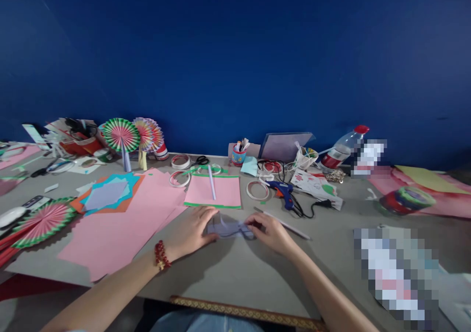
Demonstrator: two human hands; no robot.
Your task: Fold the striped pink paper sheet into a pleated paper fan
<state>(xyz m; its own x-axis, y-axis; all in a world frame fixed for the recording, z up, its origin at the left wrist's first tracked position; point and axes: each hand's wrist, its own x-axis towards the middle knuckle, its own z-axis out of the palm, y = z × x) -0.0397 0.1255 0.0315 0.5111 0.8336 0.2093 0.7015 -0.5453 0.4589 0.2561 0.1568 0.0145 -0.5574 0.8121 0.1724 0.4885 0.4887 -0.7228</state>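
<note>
Between my hands, low over the grey table, is a thin lavender paper strip (225, 229) with a curled part. My right hand (271, 231) pinches its right end between thumb and bent fingers. My left hand (193, 231), with a red bead bracelet at the wrist, curves around the left end, fingers above and thumb below; its fingertips appear to hold the strip's edge. Just beyond lies a pink sheet with green borders (228, 192), with a narrow lavender paper stick (212, 182) on it. A pencil (290, 226) lies beside my right hand.
Large pink sheets (121, 229) and blue paper (127, 182) lie left. Pleated paper fans (121, 135) stand behind them. Tape rolls (257, 191), black scissors (202, 160), a blue glue gun (282, 192), a pen cup (238, 155) and a bottle (340, 148) line the back.
</note>
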